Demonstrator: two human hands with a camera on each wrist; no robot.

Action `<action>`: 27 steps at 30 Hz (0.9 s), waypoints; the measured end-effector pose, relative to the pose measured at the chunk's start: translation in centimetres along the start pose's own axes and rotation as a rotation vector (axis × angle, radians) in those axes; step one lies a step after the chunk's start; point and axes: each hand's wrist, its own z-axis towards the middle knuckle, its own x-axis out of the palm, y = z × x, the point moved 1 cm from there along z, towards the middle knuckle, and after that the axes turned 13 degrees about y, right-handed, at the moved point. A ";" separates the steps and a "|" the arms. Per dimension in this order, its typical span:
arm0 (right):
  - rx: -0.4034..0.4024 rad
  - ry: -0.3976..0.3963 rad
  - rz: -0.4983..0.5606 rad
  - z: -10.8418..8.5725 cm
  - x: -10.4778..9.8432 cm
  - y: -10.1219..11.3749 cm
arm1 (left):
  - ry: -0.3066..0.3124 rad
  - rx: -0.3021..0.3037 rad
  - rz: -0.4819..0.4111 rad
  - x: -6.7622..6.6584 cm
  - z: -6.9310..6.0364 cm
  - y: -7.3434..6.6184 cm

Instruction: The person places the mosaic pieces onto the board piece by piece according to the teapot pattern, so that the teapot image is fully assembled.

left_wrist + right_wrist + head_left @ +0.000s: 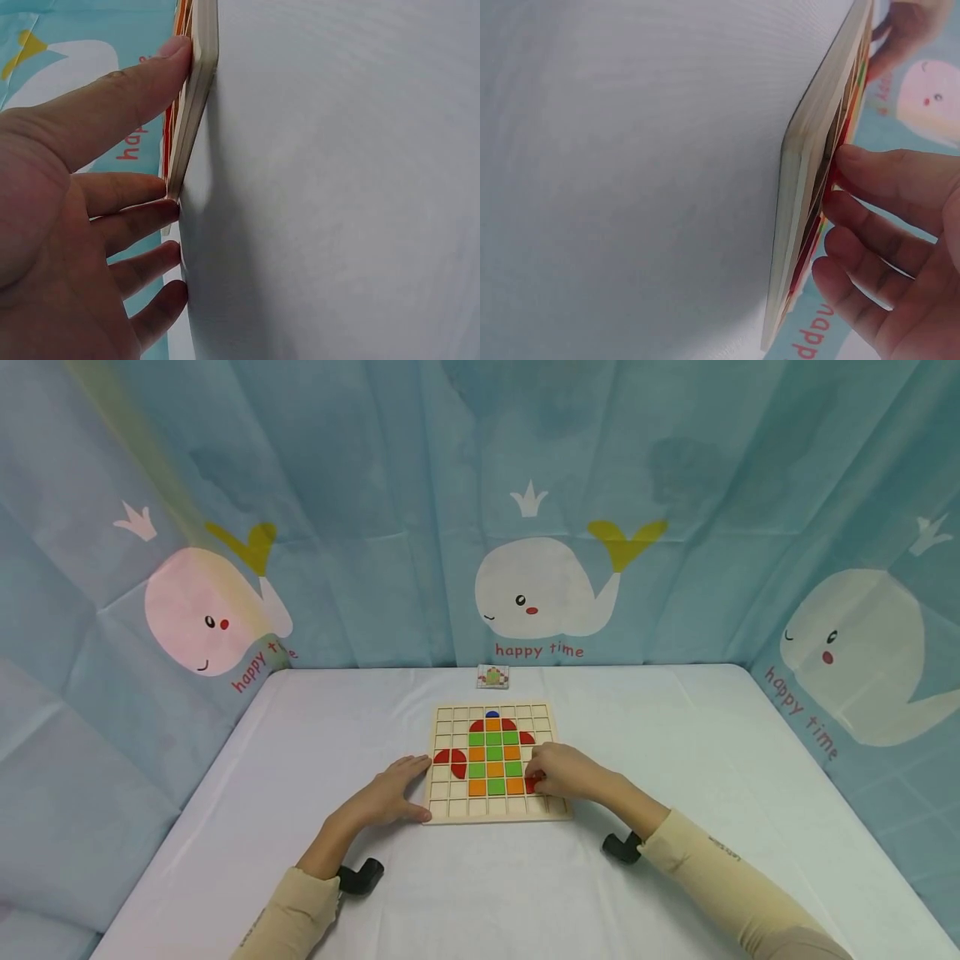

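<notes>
A wooden grid board [442, 807] lies on the table, bearing green and orange square tiles [495, 752] in a block, red quarter-round pieces [458, 764] around it and a small blue piece [492, 714] on top. Against the board's left edge rests my left hand [386, 792], thumb and fingers spread and fairly straight. Over the board's right side, my right hand [566, 771] pinches a red piece [532, 785] between thumb and forefinger, down at the grid. The right wrist view shows the thumb [855, 157] touching red at the board's surface; its other fingers are bent.
Behind the board, a small picture card [492, 677] shows a similar coloured pattern. A white cloth [645, 718] covers the table. Blue curtains [360, 602] with whale prints stand at the back and sides. Black devices [362, 877] are on both wrists.
</notes>
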 end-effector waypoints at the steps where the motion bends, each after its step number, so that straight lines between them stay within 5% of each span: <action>1: -0.002 -0.002 0.001 0.0 0.0 0.0 | 0.000 0.000 -0.002 0.0 0.0 0.0; 13: -0.015 -0.005 -0.009 -0.3 -0.1 0.1 | 0.012 0.015 -0.001 0.0 -0.1 -0.2; 27: 0.101 -0.144 0.239 -2.1 -1.2 -2.6 | 0.012 0.026 0.004 0.0 -0.2 -0.3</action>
